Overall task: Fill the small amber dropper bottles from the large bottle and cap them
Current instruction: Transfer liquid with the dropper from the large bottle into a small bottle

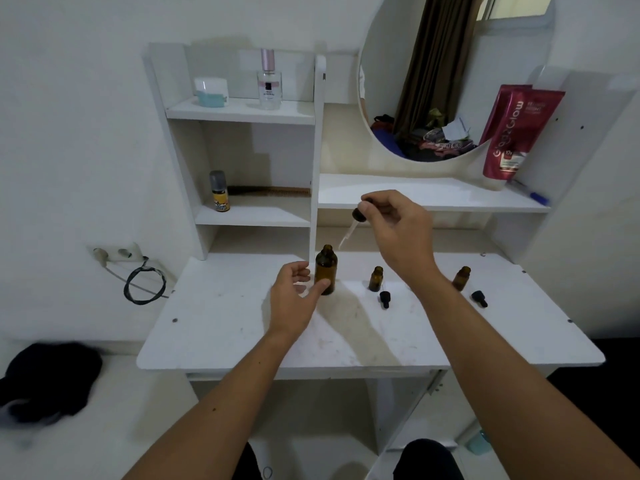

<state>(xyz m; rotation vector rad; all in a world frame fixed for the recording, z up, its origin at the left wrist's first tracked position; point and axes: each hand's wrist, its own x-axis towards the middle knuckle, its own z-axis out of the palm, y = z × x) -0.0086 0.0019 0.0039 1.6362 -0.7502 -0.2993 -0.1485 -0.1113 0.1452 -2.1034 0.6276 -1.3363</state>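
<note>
right hand [394, 226] pinching dropper [353, 223] above large bottle [326, 270], uncapped. left hand [294, 292] loosely open, thumb touching the bottle.

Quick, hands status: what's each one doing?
Left hand: open, thumb touching the large bottle.
Right hand: closed on the dropper, lifted above that bottle.
</note>
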